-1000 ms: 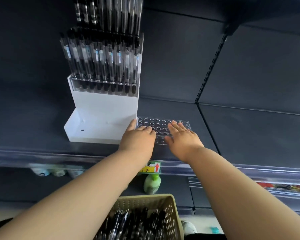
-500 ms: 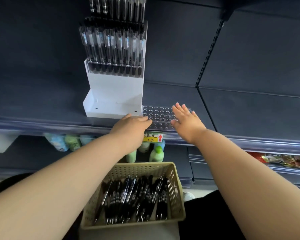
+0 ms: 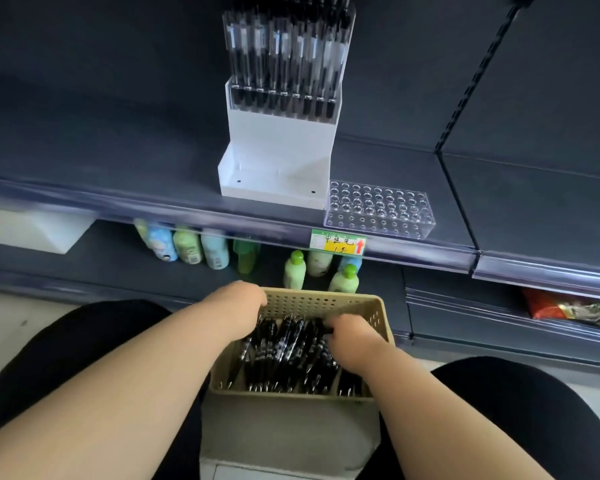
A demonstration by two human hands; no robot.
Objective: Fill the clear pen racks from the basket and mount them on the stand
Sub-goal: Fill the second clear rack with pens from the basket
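Beige perforated plastic basket (image 3: 326,302) sits at 6 o'clock in the view, on a pale box between the person's knees, holding a loose pile of black pens (image 3: 284,351). Left hand (image 3: 236,308) is at the basket's 10 o'clock corner, fingers curled together over the rim and gripping it; fingertips hidden. Right hand (image 3: 352,337) is inside the basket at its 2 o'clock side, fingers curled down and clamped on pens, one pen end showing past the knuckles.

Empty clear acrylic rack (image 3: 378,211), drilled with rows of holes, lies on the dark grey shelf (image 3: 118,168), touching the 3 o'clock side of the white plastic stand (image 3: 278,157). Filled clear rack (image 3: 284,98) is mounted at the stand's 12 o'clock end, pens upright. Yellow-and-green price label (image 3: 338,241) is on the shelf edge; pastel bottles (image 3: 187,245) stand on the shelf below
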